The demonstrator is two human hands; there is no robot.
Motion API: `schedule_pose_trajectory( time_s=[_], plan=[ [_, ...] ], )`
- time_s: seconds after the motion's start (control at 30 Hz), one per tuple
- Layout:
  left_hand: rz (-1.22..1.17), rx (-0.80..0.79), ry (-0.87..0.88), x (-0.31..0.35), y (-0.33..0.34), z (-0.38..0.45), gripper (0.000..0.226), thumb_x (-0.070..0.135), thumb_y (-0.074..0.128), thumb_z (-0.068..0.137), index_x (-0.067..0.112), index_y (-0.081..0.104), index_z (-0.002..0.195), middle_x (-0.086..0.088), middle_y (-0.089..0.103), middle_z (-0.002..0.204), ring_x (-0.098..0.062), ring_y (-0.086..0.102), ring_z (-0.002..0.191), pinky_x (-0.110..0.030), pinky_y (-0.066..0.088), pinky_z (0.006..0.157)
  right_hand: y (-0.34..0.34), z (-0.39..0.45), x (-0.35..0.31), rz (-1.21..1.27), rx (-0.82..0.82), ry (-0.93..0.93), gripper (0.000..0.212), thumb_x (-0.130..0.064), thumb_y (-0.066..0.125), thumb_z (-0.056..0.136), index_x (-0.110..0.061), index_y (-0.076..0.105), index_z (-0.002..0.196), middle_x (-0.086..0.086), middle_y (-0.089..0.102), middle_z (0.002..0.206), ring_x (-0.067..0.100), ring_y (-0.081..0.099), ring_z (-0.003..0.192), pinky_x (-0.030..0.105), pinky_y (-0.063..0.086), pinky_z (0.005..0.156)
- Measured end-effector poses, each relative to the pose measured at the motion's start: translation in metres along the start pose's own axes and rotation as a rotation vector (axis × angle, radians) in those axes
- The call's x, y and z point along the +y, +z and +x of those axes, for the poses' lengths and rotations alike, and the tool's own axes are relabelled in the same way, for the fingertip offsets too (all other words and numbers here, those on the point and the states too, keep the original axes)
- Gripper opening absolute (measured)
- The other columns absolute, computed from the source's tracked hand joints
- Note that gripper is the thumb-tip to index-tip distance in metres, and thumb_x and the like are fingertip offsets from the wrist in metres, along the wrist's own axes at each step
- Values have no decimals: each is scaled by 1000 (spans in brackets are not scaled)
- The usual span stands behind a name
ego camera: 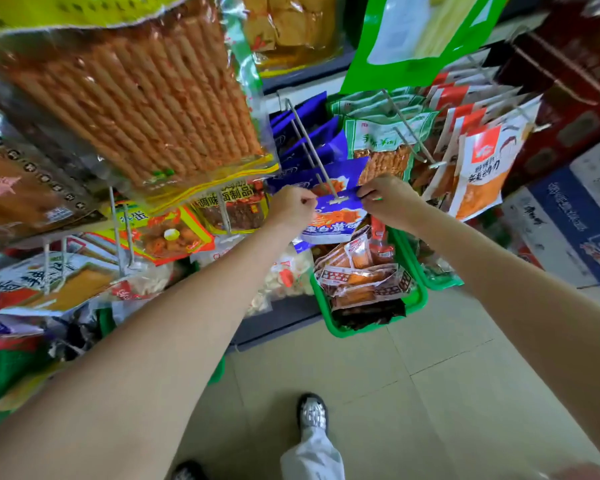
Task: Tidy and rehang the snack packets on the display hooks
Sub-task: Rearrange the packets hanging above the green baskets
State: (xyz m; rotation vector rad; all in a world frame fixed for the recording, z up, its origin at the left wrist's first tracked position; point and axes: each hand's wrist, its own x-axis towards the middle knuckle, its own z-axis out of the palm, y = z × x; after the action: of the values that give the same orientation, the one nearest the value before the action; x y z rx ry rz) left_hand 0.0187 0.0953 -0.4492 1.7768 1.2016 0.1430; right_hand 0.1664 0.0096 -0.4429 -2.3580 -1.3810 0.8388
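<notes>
Two hands hold one blue snack packet (336, 216) by its top edge: the left hand (293, 206) pinches the left corner, the right hand (387, 199) pinches the right corner, each grip clenched on the film. The packet hangs at the near tip of a long display hook (309, 150), with the hook's end showing at the hang slot in the header; whether the slot is fully threaded I cannot tell. More blue packets (309, 133) sit further back on the same hook.

The main risk, as I judge it, is the slot missing or only half catching the tip. If either pinch lets go then, the packet would likely drop into the green basket (329, 323) of loose packets just below, or onto the floor. Uneven pull between the two corners could skew the header so the slot jams on the upturned tip, or tears. A hard push toward the far end could also crowd the packets behind and swing the green-and-orange packets (381, 147) on the hook just to the right.
</notes>
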Motion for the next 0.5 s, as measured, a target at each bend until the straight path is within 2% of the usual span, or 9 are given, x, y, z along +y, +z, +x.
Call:
schedule_pose_trajectory(
  time_s=[0.1,0.17,0.23,0.27,0.33,0.4,0.47,0.5],
  plan=[
    [-65,18,-22,-6,1,10,23,2,47,91,-7,64,104,-23,65,97,-35,65,96,-47,50,91,-1,9,-1,-25,18,-7,32,-3,42,91,-6,61,117,12,52,125,26,53,114,32,38,102],
    [-28,17,-24,-7,1,15,24,3,46,91,-6,63,106,-24,65,105,-34,64,100,-43,49,93,0,16,-4,-33,40,-10,33,-2,41,90,-6,61,116,13,52,126,27,53,114,31,38,100],
    [83,49,-4,-5,0,18,29,6,46,92,0,60,117,-18,61,120,-29,57,112,-34,43,98,3,24,-6,-55,16,-6,32,-1,44,87,-3,60,115,15,52,125,28,50,116,31,37,100],
    [127,46,4,-5,0,20,35,7,47,92,4,53,126,-15,54,131,-27,50,121,-30,38,101,4,29,-7,-68,-5,-6,30,-2,47,85,-1,60,112,15,54,122,28,48,118,31,36,100],
    [200,-23,51,-5,2,17,56,5,48,91,9,27,143,-11,24,151,-23,27,138,-25,24,105,6,36,-11,-94,-49,-5,23,-3,51,84,0,57,106,16,53,124,28,43,125,32,34,104],
    [290,-52,111,-6,2,8,71,2,48,90,13,8,147,-8,-6,156,-22,7,143,-27,27,105,6,36,-15,-118,-103,-20,40,-2,48,87,3,46,127,13,36,144,25,30,138,34,31,108],
    [332,4,195,-8,-1,-4,72,1,47,90,14,6,148,-6,-10,156,-23,12,143,-31,41,95,6,31,-17,-98,-74,-28,52,4,42,87,-3,36,139,4,14,156,24,25,140,35,37,98],
    [338,38,237,-10,-3,-11,69,1,46,89,14,10,147,-6,-6,156,-24,21,141,-29,43,88,4,25,-20,-43,-19,-11,54,7,39,87,-6,37,139,1,10,157,25,28,139,34,40,91]
  ],
)
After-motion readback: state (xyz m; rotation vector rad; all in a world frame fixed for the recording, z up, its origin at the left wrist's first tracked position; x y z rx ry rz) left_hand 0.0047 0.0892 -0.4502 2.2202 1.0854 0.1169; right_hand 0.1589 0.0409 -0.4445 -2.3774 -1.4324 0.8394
